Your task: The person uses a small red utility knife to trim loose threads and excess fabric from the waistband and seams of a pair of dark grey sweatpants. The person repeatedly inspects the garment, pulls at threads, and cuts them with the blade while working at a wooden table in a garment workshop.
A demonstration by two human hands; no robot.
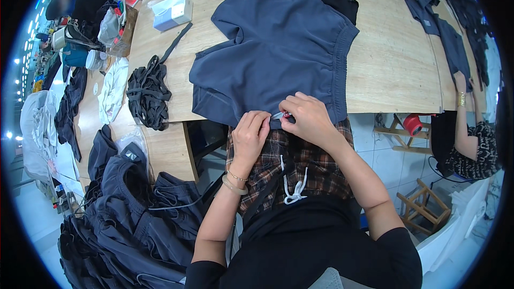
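A pair of dark blue-grey shorts (pixel 267 59) lies spread on the wooden table, its gathered elastic waistband to the right. At the edge closest to me, my left hand (pixel 251 132) pinches the shorts' side between thumb and fingers. Just right of it, my right hand (pixel 306 116) is closed around small thread snips (pixel 286 115) with a red part and silvery blades. The blades point left toward the cloth by my left fingertips. My fingers cover most of the snips, so whether the blades touch a thread cannot be seen.
Left of the shorts are a bundle of dark fabric strips (pixel 149 93) and a tissue box (pixel 172 13). A heap of dark garments (pixel 128 219) sits at lower left. On the right, a co-worker's arm (pixel 465 123) reaches to dark cloth, near a wooden stool (pixel 423 206).
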